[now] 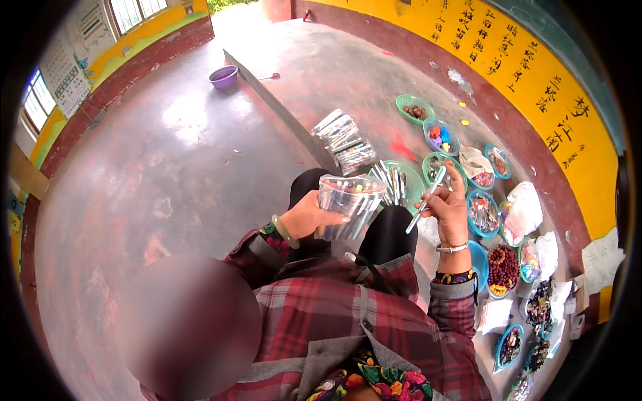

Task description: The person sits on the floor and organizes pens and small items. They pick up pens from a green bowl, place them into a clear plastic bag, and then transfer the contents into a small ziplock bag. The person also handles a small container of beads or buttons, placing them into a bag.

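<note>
My left hand (309,218) grips a clear zip bag (349,212) by its side, thumb across the front. Several pens show through the plastic, and a red line runs along the bag's top. In my right hand (449,212) a slim pale-blue and white pen (435,182) is pinched between the fingers, tilted and apart from the bag. A green basket (416,175) stands between the two hands, just beyond my knees, with several pens (393,185) leaning in it. Past the knees lies a pile of filled clear bags (344,139) on the floor.
Bowls and baskets line the right side, among them a green basket (400,102) of brown pieces, a blue bowl (483,232) and dark red beads (503,267). White bags (523,208) lie beyond. A purple basin (223,77) stands far off near a floor ledge (271,103).
</note>
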